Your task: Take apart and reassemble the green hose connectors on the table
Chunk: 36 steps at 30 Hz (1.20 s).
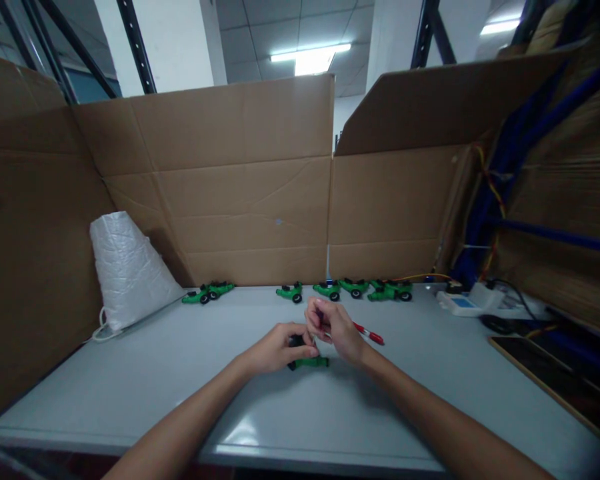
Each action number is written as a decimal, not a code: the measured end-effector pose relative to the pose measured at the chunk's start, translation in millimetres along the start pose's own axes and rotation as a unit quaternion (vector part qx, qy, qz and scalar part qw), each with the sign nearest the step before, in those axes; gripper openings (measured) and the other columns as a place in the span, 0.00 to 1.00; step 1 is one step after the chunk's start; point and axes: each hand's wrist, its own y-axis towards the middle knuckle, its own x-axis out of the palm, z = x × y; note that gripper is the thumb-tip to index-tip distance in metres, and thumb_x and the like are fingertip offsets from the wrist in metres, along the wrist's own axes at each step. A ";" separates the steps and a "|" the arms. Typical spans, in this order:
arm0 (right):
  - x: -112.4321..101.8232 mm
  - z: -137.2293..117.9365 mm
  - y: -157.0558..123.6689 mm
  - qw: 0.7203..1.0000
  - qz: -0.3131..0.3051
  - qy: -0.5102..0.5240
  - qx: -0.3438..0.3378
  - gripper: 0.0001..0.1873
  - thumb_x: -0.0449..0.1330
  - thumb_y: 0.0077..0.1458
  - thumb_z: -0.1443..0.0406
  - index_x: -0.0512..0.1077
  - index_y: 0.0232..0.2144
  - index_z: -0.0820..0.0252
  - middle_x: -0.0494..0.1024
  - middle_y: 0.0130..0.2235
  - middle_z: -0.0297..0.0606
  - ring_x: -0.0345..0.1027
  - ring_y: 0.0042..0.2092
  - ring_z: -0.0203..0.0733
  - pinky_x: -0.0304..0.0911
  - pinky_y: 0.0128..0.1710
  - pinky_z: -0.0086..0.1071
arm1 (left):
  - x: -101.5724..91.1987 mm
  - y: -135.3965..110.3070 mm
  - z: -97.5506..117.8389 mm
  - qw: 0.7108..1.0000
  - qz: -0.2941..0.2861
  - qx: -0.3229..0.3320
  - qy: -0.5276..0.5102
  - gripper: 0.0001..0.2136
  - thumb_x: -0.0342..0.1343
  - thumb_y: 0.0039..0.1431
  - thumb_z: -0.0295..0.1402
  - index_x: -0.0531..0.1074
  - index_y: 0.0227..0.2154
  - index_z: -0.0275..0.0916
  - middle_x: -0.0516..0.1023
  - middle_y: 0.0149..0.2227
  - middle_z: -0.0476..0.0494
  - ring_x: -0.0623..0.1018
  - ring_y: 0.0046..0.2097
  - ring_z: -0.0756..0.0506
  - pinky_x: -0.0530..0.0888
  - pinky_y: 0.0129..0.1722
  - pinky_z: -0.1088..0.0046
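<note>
My left hand (279, 348) is closed around a small green toy tractor (311, 362) with black wheels, low over the middle of the table. The fingers hide much of the toy's upper side. Just to the right and slightly above, my right hand (336, 325) is curled in a pinch, its fingertips close to the left hand's. Whatever those fingertips hold, if anything, is too small to make out. Behind the right wrist lies a slim red pen-like tool (373, 335), partly covered by the hand.
Several more green toy tractors (290, 292) stand along the back of the white table (180, 387), below the cardboard wall (245, 200). A silvery padded bag (130, 273) leans at back left. At right are a power strip (463, 305), cables and a dark flat panel (555, 380).
</note>
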 end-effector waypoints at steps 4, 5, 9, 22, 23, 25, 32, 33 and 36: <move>-5.8 -0.6 2.1 0.989 0.070 -0.114 -0.057 0.20 0.55 0.69 0.47 0.72 0.36 0.56 0.69 0.33 0.34 0.59 0.28 0.36 0.54 0.23 0.27 | 0.3 0.0 -1.9 1.000 -0.001 0.009 -0.021 0.17 0.65 0.63 0.47 0.77 0.33 0.34 0.80 0.37 0.42 0.76 0.39 0.46 0.71 0.44 0.71; -6.1 0.0 2.7 0.984 0.087 -0.135 -0.074 0.18 0.57 0.68 0.48 0.73 0.38 0.55 0.69 0.34 0.35 0.61 0.29 0.37 0.56 0.25 0.28 | 0.2 0.0 -2.4 1.000 0.001 0.008 -0.020 0.17 0.65 0.63 0.47 0.77 0.33 0.34 0.80 0.36 0.43 0.76 0.39 0.46 0.71 0.44 0.72; -4.7 1.7 4.1 0.972 0.111 -0.172 -0.118 0.15 0.62 0.66 0.50 0.73 0.38 0.54 0.71 0.34 0.35 0.65 0.33 0.40 0.63 0.32 0.31 | -0.1 0.5 -5.1 1.000 0.010 -0.009 -0.007 0.19 0.66 0.62 0.49 0.77 0.32 0.34 0.79 0.34 0.43 0.75 0.37 0.47 0.71 0.41 0.72; 10.2 -0.5 -1.2 1.000 -0.024 -0.007 -0.014 0.27 0.56 0.66 0.41 0.75 0.41 0.58 0.65 0.26 0.28 0.54 0.19 0.30 0.46 0.18 0.26 | 0.0 3.0 -13.2 1.000 0.014 0.002 -0.026 0.19 0.67 0.60 0.49 0.78 0.33 0.33 0.81 0.37 0.41 0.78 0.40 0.44 0.73 0.46 0.69; 10.3 1.2 -1.6 0.999 -0.026 -0.014 -0.015 0.28 0.57 0.65 0.40 0.75 0.40 0.59 0.64 0.24 0.27 0.55 0.20 0.30 0.46 0.18 0.25 | -0.5 2.9 -12.3 1.000 0.017 0.004 -0.017 0.19 0.66 0.61 0.48 0.78 0.33 0.33 0.80 0.36 0.42 0.78 0.40 0.45 0.73 0.45 0.70; 10.0 3.9 -1.9 0.999 -0.020 -0.022 -0.012 0.29 0.59 0.63 0.39 0.74 0.38 0.60 0.63 0.22 0.26 0.56 0.20 0.30 0.48 0.19 0.25 | -1.2 2.5 -10.8 1.000 0.022 0.009 -0.005 0.18 0.66 0.61 0.47 0.78 0.34 0.33 0.80 0.36 0.43 0.77 0.40 0.45 0.72 0.46 0.70; 9.0 2.9 0.4 0.996 0.010 0.080 0.038 0.27 0.63 0.60 0.40 0.63 0.37 0.54 0.71 0.25 0.26 0.61 0.19 0.31 0.42 0.17 0.23 | -0.3 0.0 -12.0 1.000 0.007 -0.014 -0.016 0.19 0.66 0.61 0.48 0.78 0.33 0.34 0.81 0.37 0.41 0.78 0.41 0.44 0.73 0.47 0.69; 9.0 2.4 0.6 0.996 0.004 0.083 0.043 0.27 0.62 0.60 0.39 0.64 0.35 0.55 0.71 0.26 0.28 0.62 0.20 0.31 0.43 0.17 0.23 | -0.4 -0.3 -12.4 1.000 0.005 -0.014 -0.016 0.19 0.66 0.61 0.48 0.78 0.33 0.34 0.81 0.37 0.41 0.78 0.41 0.44 0.73 0.47 0.69; 9.1 1.8 0.7 0.995 -0.009 0.083 0.058 0.30 0.61 0.60 0.38 0.68 0.32 0.59 0.70 0.27 0.31 0.59 0.20 0.29 0.44 0.17 0.24 | -1.5 -0.5 -12.5 1.000 0.004 -0.011 -0.014 0.18 0.66 0.61 0.47 0.78 0.34 0.35 0.80 0.37 0.42 0.77 0.42 0.44 0.73 0.47 0.70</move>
